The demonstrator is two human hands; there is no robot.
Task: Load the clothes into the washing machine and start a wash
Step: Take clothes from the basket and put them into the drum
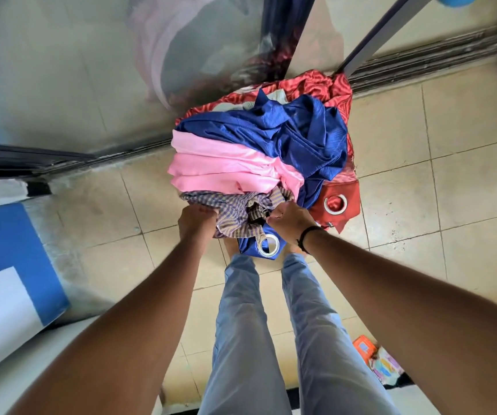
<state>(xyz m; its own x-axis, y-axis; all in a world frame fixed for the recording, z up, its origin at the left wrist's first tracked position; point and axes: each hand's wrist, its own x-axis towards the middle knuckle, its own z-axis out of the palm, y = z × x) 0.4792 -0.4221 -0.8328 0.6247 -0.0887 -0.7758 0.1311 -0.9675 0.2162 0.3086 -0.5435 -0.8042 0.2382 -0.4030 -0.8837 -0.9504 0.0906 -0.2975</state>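
A pile of laundry lies on the tiled floor in front of my feet. On top is a dark blue curtain (280, 133), below it a pink cloth (226, 166), and a red curtain (335, 205) with a metal eyelet lies underneath. At the near edge is a striped purple-and-tan cloth (241, 208). My left hand (196, 218) grips the left side of the striped cloth. My right hand (290, 218), with a black band on the wrist, grips its right side. No washing machine can be made out for certain.
A glass sliding door (91, 70) and its floor track (421, 64) run behind the pile. A blue and white surface (4, 265) stands at the left. Small colourful packets (382, 362) lie on the floor at the lower right.
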